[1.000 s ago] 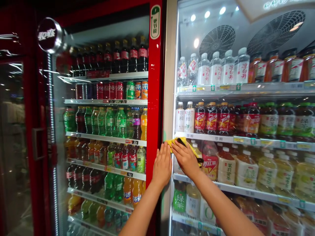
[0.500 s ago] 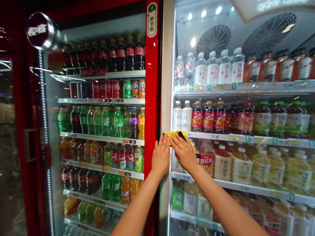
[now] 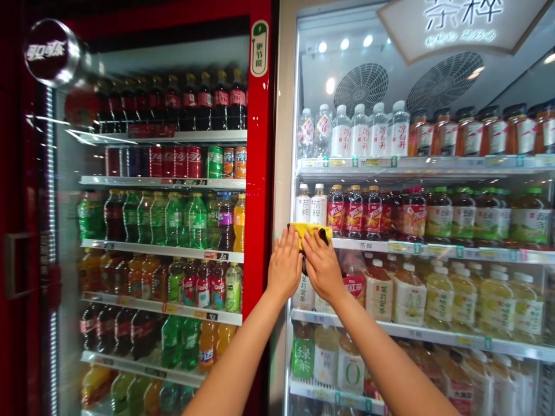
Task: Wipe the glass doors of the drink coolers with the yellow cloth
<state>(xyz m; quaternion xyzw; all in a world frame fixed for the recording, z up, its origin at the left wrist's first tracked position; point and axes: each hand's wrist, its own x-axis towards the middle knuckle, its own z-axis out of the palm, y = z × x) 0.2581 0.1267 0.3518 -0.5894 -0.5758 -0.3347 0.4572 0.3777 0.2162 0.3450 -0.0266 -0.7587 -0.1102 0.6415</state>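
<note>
Glass fridge door (image 3: 312, 75), rounded bottles (image 3: 375, 215), left hand (image 3: 285, 264) flat, right hand (image 3: 323, 264) flattened over crumpled yellow cloth (image 3: 304, 227)

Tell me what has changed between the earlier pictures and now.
The right hand and the yellow cloth under it have slid up, from just below the shelf edge to in front of it and the bottoms of the two white bottles. The left hand moved up alongside. The view shifted, showing more of the lit sign. Nothing was let go; the bottles stayed put.
</note>
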